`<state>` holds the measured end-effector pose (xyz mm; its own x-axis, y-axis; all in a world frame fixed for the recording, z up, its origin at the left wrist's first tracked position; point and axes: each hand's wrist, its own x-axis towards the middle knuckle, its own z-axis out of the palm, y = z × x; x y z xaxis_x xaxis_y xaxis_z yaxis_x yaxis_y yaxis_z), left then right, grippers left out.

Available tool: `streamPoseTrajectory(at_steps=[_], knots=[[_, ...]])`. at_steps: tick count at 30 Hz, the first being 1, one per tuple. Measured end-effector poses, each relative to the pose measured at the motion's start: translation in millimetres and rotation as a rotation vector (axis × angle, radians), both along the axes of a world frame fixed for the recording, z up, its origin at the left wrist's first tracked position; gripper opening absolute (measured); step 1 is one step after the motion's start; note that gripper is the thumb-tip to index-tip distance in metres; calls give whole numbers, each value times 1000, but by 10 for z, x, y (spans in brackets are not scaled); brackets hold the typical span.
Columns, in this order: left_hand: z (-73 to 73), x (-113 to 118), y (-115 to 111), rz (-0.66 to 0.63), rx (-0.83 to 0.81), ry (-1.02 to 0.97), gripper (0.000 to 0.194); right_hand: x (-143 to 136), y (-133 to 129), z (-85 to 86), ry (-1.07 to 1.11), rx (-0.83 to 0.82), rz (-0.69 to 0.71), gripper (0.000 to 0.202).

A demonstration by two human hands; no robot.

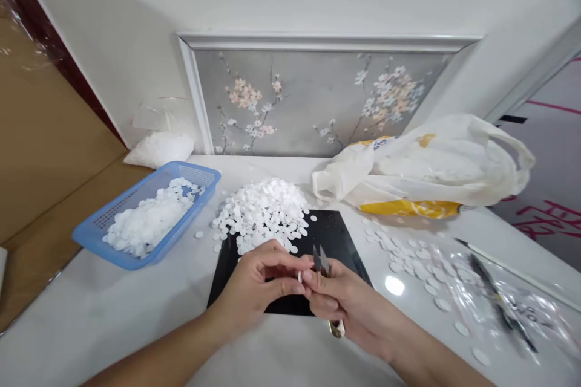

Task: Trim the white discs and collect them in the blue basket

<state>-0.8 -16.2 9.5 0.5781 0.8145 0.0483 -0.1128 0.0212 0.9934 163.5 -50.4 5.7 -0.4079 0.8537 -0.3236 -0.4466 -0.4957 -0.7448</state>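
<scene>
Over a black mat point(338, 233), my two hands meet at the fingertips. My left hand point(252, 284) is closed in a pinch on a small white disc point(300, 277), seen edge-on. The thumb and forefinger of my right hand point(347, 293) touch the same disc. Held in the right palm is a pair of thread snips point(321, 261), blades pointing up and slightly apart, with the handle end showing below the fingers. Behind the hands a heap of white discs point(265, 211) covers the mat's far left part and spills onto the white table point(290, 344).
At left stands a blue plastic basket point(102, 249) with more white discs. Behind it sits a clear bag point(161, 148) of white pieces. A white and yellow carrier bag point(422, 175) lies back right. Loose discs point(411, 260), clear plastic bags point(535, 314) and dark tweezers-like tools point(502, 302) lie at right.
</scene>
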Motion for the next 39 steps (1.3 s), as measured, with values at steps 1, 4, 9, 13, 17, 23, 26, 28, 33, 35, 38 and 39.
streamPoseTrajectory(at_steps=[1, 4, 9, 13, 17, 23, 26, 28, 33, 35, 38, 39], knots=[[-25, 17, -16, 21, -47, -53, 15, -15, -8, -4, 4, -9, 8, 36], [-42, 17, -18, 90, -80, -104, 6, -51, -13, -18, -18, -9, 21, 38], [-10, -28, -19, 189, -157, -25, 4, 11, 24, -11, -335, 117, -4, 43], [-18, -59, -37, 214, -377, 65, 19, 124, 43, -8, -764, 310, -137, 45], [10, -61, -56, 232, -519, 28, 32, 139, 8, -45, -964, 510, -131, 42], [73, -54, -57, 247, -678, -4, 40, 84, -67, -111, -1177, 830, -61, 43], [61, -65, -48, 232, -701, -8, 32, 90, -82, -119, -1260, 961, -115, 42], [42, -72, -38, 236, -702, 2, 28, 101, -87, -118, -1296, 1013, -142, 41], [10, -79, -19, 195, -652, 25, 26, 111, -93, -101, -1320, 1075, -171, 39], [11, -80, -16, 222, -643, 25, 24, 106, -94, -96, -1332, 1074, -178, 39], [16, -82, -12, 249, -650, 18, 29, 95, -97, -97, -1342, 1070, -179, 39], [17, -83, -10, 245, -653, 15, 31, 92, -99, -100, -1340, 1074, -176, 39]])
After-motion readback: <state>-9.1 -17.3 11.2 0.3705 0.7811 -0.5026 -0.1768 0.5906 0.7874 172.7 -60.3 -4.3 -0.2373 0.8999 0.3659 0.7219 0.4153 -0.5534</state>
